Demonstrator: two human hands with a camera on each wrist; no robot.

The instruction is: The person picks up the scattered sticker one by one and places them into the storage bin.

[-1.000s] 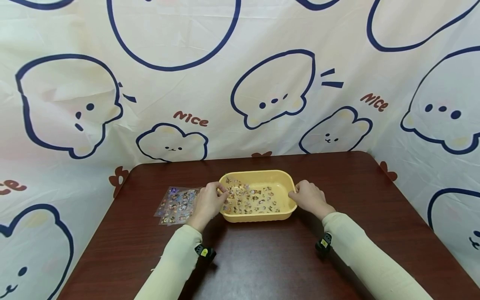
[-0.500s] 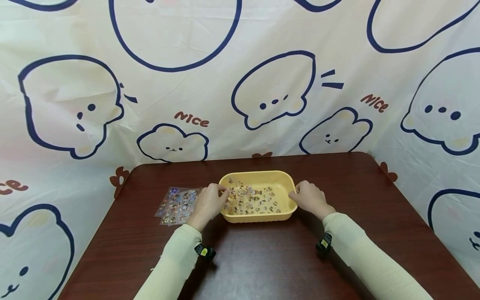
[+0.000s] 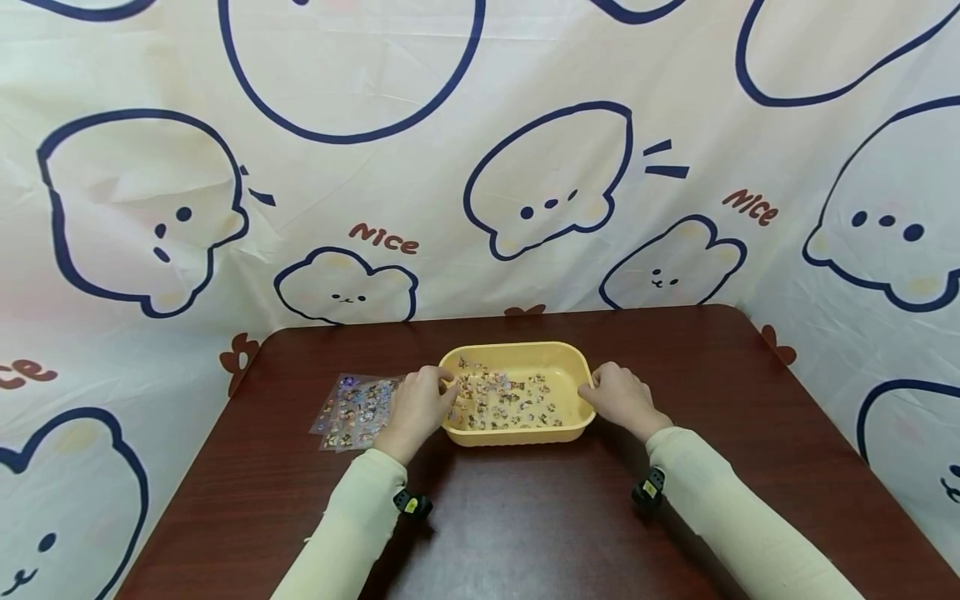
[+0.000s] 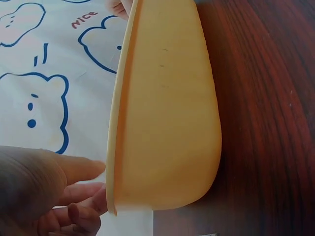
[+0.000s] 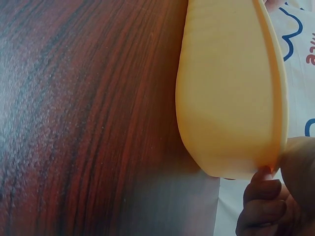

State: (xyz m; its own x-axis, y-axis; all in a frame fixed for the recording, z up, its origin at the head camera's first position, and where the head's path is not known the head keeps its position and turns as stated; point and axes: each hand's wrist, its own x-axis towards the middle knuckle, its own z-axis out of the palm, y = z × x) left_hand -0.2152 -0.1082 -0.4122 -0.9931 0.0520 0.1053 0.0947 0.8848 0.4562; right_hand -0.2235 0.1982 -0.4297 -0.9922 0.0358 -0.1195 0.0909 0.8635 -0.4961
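Note:
A yellow plastic basin [image 3: 577,367] with a rim all round stands near the far side of the dark wooden table. Small printed figures on what looks like clear sticker film [image 3: 517,400] cover much of its floor, mostly left and middle. My left hand [image 3: 416,410] grips the basin's left end, thumb and forefinger bent over the rim; in the left wrist view the thumb and curled fingers meet the rim. At the opposite end my right hand [image 3: 621,398] pinches the rim, thumb on top and curled fingers underneath, as the right wrist view shows.
Overlapping clear sticker sheets [image 3: 356,412] lie on the table left of the basin, partly behind my left hand. Dark wood tabletop [image 3: 517,517] extends in front. A pale patterned cloth [image 3: 540,275] hangs behind the table and along its sides.
The film and figures at the basin's left part have shifted and settled slightly. Both hands stay at the basin's ends with hardly any movement.

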